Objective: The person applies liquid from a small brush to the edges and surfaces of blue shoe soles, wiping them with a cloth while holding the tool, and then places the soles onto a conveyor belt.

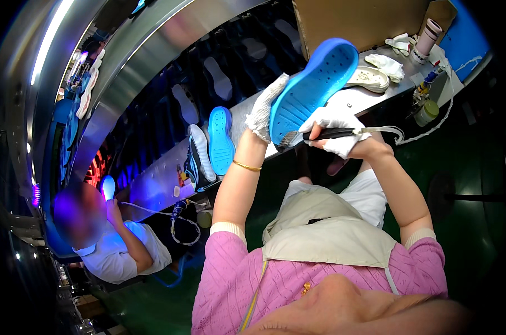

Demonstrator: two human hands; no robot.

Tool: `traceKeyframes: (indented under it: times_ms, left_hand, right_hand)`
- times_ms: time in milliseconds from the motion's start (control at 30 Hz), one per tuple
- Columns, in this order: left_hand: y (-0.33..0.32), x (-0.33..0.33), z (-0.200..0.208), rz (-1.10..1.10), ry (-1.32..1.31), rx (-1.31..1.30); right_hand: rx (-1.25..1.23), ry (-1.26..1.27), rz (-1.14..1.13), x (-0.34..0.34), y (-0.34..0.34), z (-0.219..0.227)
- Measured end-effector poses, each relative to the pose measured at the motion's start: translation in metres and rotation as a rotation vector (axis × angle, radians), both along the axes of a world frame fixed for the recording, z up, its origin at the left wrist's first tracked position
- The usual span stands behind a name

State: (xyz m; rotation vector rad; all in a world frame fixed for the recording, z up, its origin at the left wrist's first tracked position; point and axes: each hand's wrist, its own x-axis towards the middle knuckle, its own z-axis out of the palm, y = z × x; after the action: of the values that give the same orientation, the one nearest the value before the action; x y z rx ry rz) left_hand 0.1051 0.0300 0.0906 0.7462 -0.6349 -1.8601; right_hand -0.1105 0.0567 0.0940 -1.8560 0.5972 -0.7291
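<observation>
A bright blue shoe sole (314, 84), its holed and ribbed inner side facing up, is held tilted over the bench. My left hand (267, 109), in a white knit glove, grips its left edge. Fingers of my right hand (339, 125), partly covered in white cloth, close around the black handle of a brush (336, 133). The bristles touch the heel end of the sole, and a pale tube runs from the handle's rear. Just beyond the sole lies a cream sole (369, 79) beside a crumpled white glove (387, 66).
Another blue sole (221, 142) and a dark shoe (199, 156) rest on the metal bench (244, 109). Shoe parts lie on the dark conveyor (216, 78) behind. A cardboard box (359, 28), pink bottle (427, 39) and jar (427, 113) are to the right. A co-worker (121, 243) sits left, holding a sole.
</observation>
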Motion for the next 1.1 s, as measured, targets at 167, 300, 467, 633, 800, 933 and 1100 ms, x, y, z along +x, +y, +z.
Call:
traceKeyframes:
  times_ms: [167,300,467,633,800,933,1100]
  left_hand:
    - [-0.007,0.000,-0.012,-0.170,-0.090,0.059]
    - [-0.006,-0.004,-0.016,-0.196,-0.177,0.061]
    - [-0.004,-0.002,-0.007,-0.180,-0.242,0.007]
    - [0.006,-0.008,-0.008,-0.142,0.165,0.017]
    - [0.021,-0.018,-0.037,0.086,0.485,-0.194]
    - [0.028,-0.011,-0.056,0.106,0.472,-0.182]
    - [0.037,-0.022,-0.076,0.140,0.528,-0.173]
  right_hand:
    - [-0.020,0.190,0.065,-0.002,-0.012,0.003]
    - [0.187,0.016,0.088,-0.016,-0.022,0.006]
    - [0.080,0.117,0.008,-0.029,-0.024,0.014]
    - [0.238,-0.243,-0.089,-0.023,-0.003,0.011]
    - [-0.086,-0.216,-0.232,0.009,0.044,-0.020]
    - [0.122,-0.332,-0.109,0.009,0.044,-0.018]
    - [-0.156,-0.351,-0.331,0.023,0.029,-0.007]
